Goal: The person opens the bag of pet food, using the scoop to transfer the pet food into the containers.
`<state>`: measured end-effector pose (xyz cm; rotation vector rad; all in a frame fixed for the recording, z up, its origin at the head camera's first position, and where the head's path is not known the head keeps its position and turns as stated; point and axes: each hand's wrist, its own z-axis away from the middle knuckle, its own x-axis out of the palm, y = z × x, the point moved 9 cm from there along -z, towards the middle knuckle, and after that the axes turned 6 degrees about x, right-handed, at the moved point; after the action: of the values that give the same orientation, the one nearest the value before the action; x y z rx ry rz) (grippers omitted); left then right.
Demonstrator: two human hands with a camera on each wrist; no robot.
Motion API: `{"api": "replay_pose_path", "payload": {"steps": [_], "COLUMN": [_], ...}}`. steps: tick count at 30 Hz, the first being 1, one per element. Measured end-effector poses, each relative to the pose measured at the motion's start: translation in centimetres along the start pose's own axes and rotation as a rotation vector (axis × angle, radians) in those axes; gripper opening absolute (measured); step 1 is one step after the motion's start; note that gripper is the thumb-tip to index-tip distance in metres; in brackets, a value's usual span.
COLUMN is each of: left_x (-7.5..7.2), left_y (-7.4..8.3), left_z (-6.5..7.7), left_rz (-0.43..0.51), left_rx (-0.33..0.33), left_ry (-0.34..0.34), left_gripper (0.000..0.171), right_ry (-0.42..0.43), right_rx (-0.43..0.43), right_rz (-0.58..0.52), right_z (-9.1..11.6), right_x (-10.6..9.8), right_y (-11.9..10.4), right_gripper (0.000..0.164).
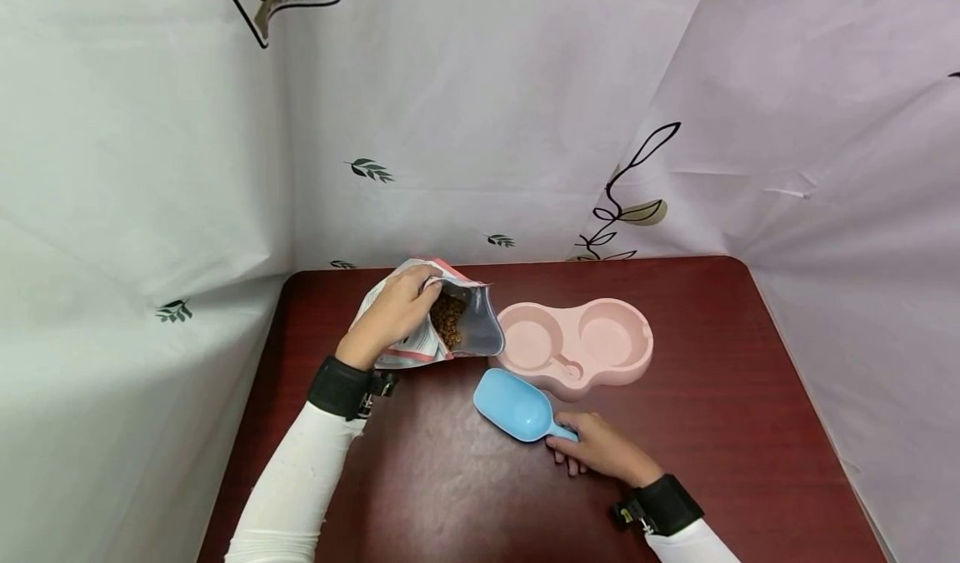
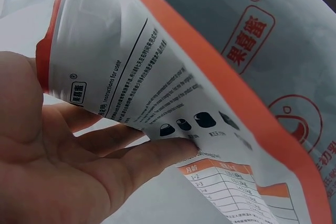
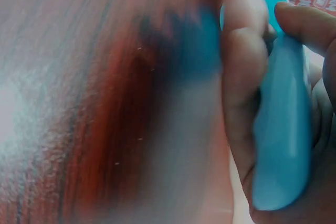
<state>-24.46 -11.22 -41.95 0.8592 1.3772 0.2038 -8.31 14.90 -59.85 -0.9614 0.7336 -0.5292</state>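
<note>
A printed foil bag (image 1: 480, 327) of brown kibble (image 1: 447, 320) lies at the back left, its mouth facing right. My left hand (image 1: 397, 309) grips the bag's upper edge; in the left wrist view the thumb and fingers (image 2: 147, 156) hold the crumpled, red-edged foil (image 2: 121, 66). Near the table's middle, my right hand (image 1: 600, 446) holds a light blue scoop (image 1: 513, 405) by its handle. The scoop's bowl is empty and points left toward the bag. In the right wrist view, fingers and thumb wrap the blue handle (image 3: 283, 129).
Just right of the bag and behind the scoop stands a pink double bowl (image 1: 581, 367) with two round hollows. The dark red table (image 1: 712, 430) ends at a patterned white cloth (image 1: 465, 113) along the back and sides.
</note>
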Motion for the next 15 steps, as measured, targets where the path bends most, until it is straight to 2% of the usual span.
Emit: {"api": "replay_pose_path", "payload": {"steps": [3, 8, 15], "left_x": [0.1, 0.5, 0.4], "left_y": [0.1, 0.5, 0.7], "left_z": [-0.1, -0.3, -0.3], "left_rz": [-0.014, -0.042, -0.078], "left_rx": [0.016, 0.037, 0.033], "left_ry": [0.005, 0.003, 0.008], "left_gripper": [0.04, 0.036, 0.037], "right_ry": [0.009, 0.058, 0.052], "right_rx": [0.0, -0.061, -0.117], "right_rz": [-0.027, -0.074, -0.118], "right_z": [0.2, 1.0, 2.3], "right_x": [-0.2, -1.5, -3.7], "right_y": [-0.5, -2.2, -3.2], "right_gripper": [0.019, 0.015, 0.023]}}
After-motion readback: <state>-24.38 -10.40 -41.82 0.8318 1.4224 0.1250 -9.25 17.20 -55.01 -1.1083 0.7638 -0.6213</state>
